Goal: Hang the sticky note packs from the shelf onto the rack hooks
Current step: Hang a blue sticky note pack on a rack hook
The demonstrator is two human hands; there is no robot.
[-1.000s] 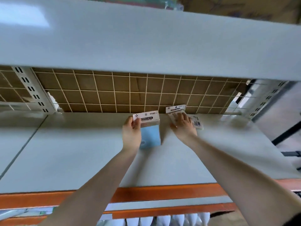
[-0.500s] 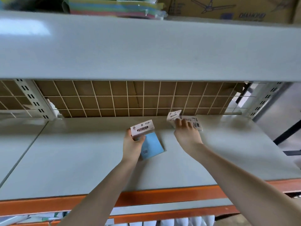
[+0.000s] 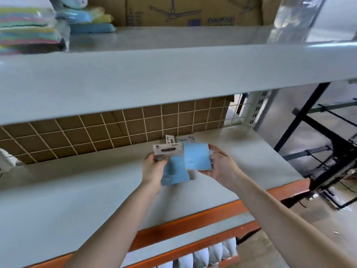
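Observation:
My left hand grips a blue sticky note pack just under its white header card, lifted off the grey shelf. My right hand holds a second blue sticky note pack from beneath, its face turned toward me, close beside the first. Behind them another pack's white card lies on the shelf near the wire grid. A black rack with hooks stands off to the right of the shelving.
An upper shelf board overhangs the hands. On top of it sit bagged coloured cloths and a cardboard fan box. A wire grid over brown board closes the back. The orange shelf beam runs along the front.
Both hands have lifted and drawn back from the grid. My right hand has picked up a blue pack from the shelf. The view has swung right, bringing the black rack into sight.

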